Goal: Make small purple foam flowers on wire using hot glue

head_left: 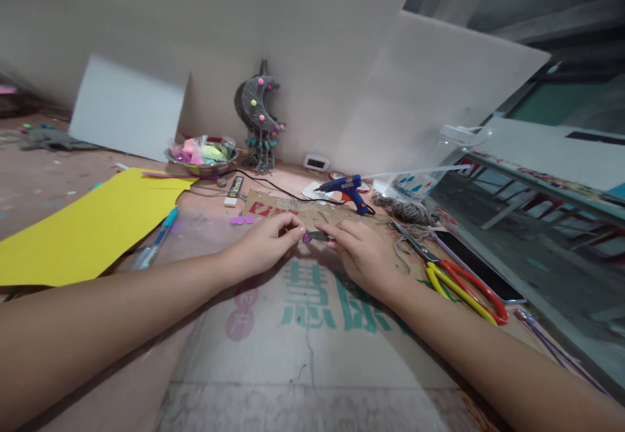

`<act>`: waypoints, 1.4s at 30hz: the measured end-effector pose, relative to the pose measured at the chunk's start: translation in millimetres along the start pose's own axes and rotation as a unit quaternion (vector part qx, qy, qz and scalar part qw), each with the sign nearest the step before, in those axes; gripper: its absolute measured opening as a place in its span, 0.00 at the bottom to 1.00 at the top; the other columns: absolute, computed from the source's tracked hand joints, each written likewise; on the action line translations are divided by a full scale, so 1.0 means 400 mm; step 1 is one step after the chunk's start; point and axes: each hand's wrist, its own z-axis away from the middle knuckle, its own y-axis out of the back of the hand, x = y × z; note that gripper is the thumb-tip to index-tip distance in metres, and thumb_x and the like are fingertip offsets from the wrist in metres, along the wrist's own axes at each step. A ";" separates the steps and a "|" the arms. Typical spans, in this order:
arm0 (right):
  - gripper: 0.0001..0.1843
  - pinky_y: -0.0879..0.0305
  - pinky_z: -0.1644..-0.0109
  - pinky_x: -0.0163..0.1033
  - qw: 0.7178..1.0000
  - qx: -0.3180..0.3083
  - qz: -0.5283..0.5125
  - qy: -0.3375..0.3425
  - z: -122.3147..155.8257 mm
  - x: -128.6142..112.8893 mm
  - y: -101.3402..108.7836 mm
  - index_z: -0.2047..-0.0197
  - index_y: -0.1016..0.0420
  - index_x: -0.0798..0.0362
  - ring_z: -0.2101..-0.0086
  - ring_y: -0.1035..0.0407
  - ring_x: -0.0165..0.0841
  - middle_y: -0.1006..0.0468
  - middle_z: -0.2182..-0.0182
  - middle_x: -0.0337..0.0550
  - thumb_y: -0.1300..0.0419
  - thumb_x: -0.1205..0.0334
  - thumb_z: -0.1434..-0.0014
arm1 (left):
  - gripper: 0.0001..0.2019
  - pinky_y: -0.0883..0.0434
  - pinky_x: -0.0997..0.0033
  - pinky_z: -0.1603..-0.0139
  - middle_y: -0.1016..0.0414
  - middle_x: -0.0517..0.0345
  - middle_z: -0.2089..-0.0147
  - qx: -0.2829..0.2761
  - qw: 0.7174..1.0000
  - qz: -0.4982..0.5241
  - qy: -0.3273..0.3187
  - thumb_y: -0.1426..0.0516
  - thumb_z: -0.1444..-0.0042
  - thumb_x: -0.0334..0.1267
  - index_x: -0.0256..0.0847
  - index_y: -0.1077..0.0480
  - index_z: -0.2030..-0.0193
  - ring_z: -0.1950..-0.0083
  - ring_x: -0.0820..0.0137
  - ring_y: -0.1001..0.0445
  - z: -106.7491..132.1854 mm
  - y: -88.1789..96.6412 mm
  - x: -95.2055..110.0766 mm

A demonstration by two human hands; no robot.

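Observation:
Above the middle of the cardboard sheet (244,360), my two hands meet fingertip to fingertip. My left hand (266,242) is closed in a pinch at a small purple piece (306,238). From the other side, the thumb and fingers of my right hand (364,255) pinch a small dark grey piece (319,236) whose tip touches the purple one. Both pieces are too small to name exactly. Just beyond my left hand lies a purple scalloped paper cutout (241,220). A blue glue gun (344,188) rests past my right hand.
Scissors (463,289) with red and yellow handles, a phone (478,266) and grey yarn (410,211) lie right. Left are a yellow sheet (92,224), a blue pen (159,238) and a metal bowl (202,166). A decorated grey moon (258,103) stands behind.

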 end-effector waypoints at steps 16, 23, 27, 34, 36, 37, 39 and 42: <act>0.17 0.37 0.63 0.40 0.995 0.002 -0.066 -0.076 0.004 0.004 0.011 0.47 0.33 0.54 0.67 0.35 0.36 0.30 0.68 0.46 0.54 0.61 0.35 | 0.12 0.41 0.76 0.74 0.37 0.64 0.78 0.007 1.000 0.011 0.011 0.51 0.42 0.45 0.39 0.35 0.68 0.77 0.76 0.39 -0.001 0.000 0.000; 0.17 0.40 0.67 0.39 1.000 -0.003 -0.015 -0.026 0.003 0.001 0.006 0.48 0.31 0.56 0.69 0.37 0.35 0.29 0.69 0.47 0.53 0.62 0.36 | 0.11 0.41 0.76 0.74 0.37 0.65 0.78 0.006 1.000 0.011 0.013 0.51 0.42 0.43 0.40 0.34 0.67 0.77 0.76 0.39 -0.001 0.001 0.001; 0.16 0.40 0.66 0.38 1.000 -0.005 -0.008 -0.016 0.002 0.001 0.004 0.49 0.30 0.56 0.69 0.37 0.35 0.29 0.70 0.46 0.53 0.63 0.36 | 0.11 0.40 0.76 0.74 0.37 0.65 0.78 0.007 1.000 0.006 0.004 0.51 0.42 0.44 0.39 0.34 0.67 0.77 0.76 0.39 0.000 0.003 0.003; 0.16 0.42 0.67 0.38 1.000 0.003 0.007 -0.009 0.000 0.002 -0.001 0.50 0.29 0.57 0.70 0.37 0.34 0.29 0.71 0.45 0.52 0.65 0.37 | 0.11 0.41 0.77 0.75 0.37 0.65 0.78 0.001 1.000 0.005 0.014 0.51 0.41 0.44 0.39 0.36 0.68 0.77 0.76 0.39 0.000 0.003 0.003; 0.16 0.42 0.67 0.38 1.000 0.004 0.005 -0.006 0.000 0.003 -0.002 0.50 0.29 0.57 0.70 0.37 0.34 0.29 0.70 0.45 0.52 0.65 0.37 | 0.11 0.41 0.77 0.75 0.37 0.65 0.78 0.000 1.000 0.005 0.017 0.51 0.41 0.44 0.39 0.36 0.68 0.77 0.77 0.39 0.000 0.003 0.003; 0.16 0.42 0.67 0.38 1.000 0.003 0.005 -0.004 0.000 0.003 -0.002 0.50 0.30 0.57 0.70 0.37 0.34 0.29 0.70 0.45 0.52 0.65 0.37 | 0.11 0.41 0.77 0.75 0.37 0.65 0.78 0.000 1.000 0.006 0.017 0.51 0.41 0.44 0.39 0.36 0.68 0.77 0.77 0.39 0.000 0.003 0.003; 0.16 0.42 0.67 0.37 1.000 0.000 0.006 -0.002 0.000 0.004 -0.001 0.50 0.30 0.57 0.70 0.37 0.34 0.29 0.70 0.45 0.52 0.65 0.37 | 0.11 0.41 0.77 0.75 0.37 0.65 0.78 0.000 1.000 0.007 0.017 0.51 0.41 0.44 0.39 0.36 0.68 0.77 0.76 0.39 0.000 0.002 0.003; 0.15 0.43 0.68 0.37 1.000 -0.001 0.007 -0.003 0.000 0.005 -0.001 0.50 0.30 0.57 0.70 0.37 0.34 0.29 0.70 0.45 0.52 0.65 0.37 | 0.11 0.41 0.77 0.75 0.37 0.65 0.78 -0.001 1.000 0.008 0.016 0.51 0.42 0.44 0.39 0.36 0.68 0.77 0.76 0.39 -0.001 0.002 0.002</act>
